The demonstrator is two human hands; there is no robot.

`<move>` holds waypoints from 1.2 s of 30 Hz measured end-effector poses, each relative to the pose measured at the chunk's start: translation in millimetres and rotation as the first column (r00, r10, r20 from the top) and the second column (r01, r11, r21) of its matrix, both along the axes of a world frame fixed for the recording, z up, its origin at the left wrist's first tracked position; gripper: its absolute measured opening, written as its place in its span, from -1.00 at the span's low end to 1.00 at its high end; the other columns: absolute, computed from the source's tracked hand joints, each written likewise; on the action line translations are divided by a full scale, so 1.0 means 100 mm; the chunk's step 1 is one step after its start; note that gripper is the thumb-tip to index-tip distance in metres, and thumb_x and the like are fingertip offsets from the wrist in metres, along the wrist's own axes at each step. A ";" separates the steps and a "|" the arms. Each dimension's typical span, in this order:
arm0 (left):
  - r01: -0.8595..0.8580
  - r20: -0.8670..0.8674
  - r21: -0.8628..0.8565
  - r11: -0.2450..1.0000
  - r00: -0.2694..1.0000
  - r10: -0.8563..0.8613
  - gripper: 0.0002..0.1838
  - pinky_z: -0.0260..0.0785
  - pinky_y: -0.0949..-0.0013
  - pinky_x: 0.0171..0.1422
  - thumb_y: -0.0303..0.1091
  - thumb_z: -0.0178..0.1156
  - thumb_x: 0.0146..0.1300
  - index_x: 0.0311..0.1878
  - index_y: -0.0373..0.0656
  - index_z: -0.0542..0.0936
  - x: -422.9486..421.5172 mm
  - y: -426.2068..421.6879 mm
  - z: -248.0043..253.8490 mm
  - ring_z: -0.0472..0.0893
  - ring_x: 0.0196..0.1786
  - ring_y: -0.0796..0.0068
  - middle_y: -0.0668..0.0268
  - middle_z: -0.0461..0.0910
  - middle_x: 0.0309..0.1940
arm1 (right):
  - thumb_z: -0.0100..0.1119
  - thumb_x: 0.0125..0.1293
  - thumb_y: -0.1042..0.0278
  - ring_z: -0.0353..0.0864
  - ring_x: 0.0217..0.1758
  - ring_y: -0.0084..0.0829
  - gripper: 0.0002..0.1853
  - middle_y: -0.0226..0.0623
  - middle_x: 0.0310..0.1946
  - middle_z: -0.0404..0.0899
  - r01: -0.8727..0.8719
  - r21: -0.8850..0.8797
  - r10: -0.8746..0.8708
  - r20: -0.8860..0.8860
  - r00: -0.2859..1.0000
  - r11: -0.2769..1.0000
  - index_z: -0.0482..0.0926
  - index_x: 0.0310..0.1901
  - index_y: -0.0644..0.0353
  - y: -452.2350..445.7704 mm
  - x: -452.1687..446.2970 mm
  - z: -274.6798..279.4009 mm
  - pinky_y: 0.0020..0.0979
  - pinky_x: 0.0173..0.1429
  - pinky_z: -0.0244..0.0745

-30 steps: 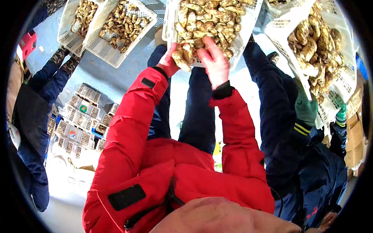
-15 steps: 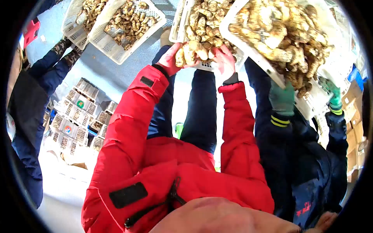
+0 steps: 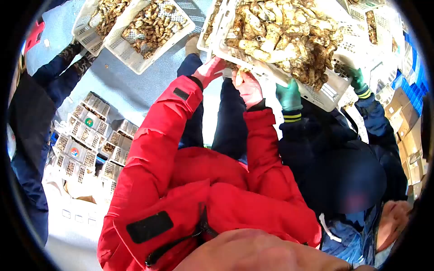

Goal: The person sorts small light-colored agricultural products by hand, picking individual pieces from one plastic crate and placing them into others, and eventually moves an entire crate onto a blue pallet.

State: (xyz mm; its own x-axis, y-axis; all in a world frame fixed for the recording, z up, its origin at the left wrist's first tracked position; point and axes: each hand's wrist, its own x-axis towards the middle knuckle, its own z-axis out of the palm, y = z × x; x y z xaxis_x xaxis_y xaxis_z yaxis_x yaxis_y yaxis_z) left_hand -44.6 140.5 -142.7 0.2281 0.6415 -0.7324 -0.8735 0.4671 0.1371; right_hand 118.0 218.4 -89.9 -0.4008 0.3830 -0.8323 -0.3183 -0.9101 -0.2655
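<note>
A large white basket [image 3: 271, 72] heaped with brown and cream mushrooms [image 3: 285, 34] is held by a co-worker's green-gloved hands [image 3: 289, 95]. It overlaps most of a lower white basket [image 3: 205, 28] that also holds mushrooms. My left hand [image 3: 210, 71] is at the near left corner of the baskets; its fingertips are partly hidden. Just below the upper basket's front edge, my right hand [image 3: 246, 86] has its fingers curled around a pale mushroom piece, only partly visible.
Two white baskets of smaller mushrooms [image 3: 151, 34] lie at the upper left. Stacked crates [image 3: 83, 137] stand on the left, with a person in dark clothes [image 3: 29, 113] beside them. Cardboard boxes [image 3: 407, 131] and blue crates are at the right.
The co-worker's full basket has moved left, over the basket in front of me. My hands no longer show the mushroom cluster between them; my right hand has moved slightly left and down.
</note>
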 end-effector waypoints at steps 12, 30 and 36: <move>-0.165 0.140 0.123 0.979 0.979 0.147 -0.51 0.20 0.33 0.11 -0.06 0.00 0.21 0.16 -0.03 0.25 -0.47 -0.77 1.40 0.35 0.09 0.52 0.40 0.38 0.02 | 0.14 0.06 0.39 0.52 -0.23 -0.49 -0.62 -0.27 -0.26 0.51 -0.818 0.126 0.614 0.599 0.514 0.562 0.37 -0.05 0.23 -0.76 -0.70 0.98 -0.51 -0.18 0.38; -0.564 0.023 0.033 0.825 0.826 0.564 -0.63 0.29 0.34 0.09 -0.49 -0.05 0.21 0.12 -0.18 0.29 -0.31 -1.31 1.38 0.45 -0.02 0.35 0.24 0.43 -0.05 | 0.16 0.01 0.37 0.48 -0.05 -0.33 -0.40 -0.07 -0.06 0.43 -0.815 0.320 0.505 0.658 0.558 0.484 0.25 0.14 0.24 -1.27 -1.27 1.59 -0.43 0.00 0.37; -0.475 -0.112 0.082 0.876 0.869 0.481 -0.61 0.23 0.31 0.16 -0.47 -0.02 0.20 0.12 -0.25 0.27 -0.71 -1.31 1.30 0.42 0.02 0.34 0.19 0.42 -0.04 | 0.08 0.03 0.43 0.43 -0.06 -0.54 -0.47 -0.22 -0.05 0.43 -0.901 0.254 0.528 0.740 0.415 0.353 0.29 0.11 0.25 -1.30 -1.38 1.02 -0.60 -0.06 0.35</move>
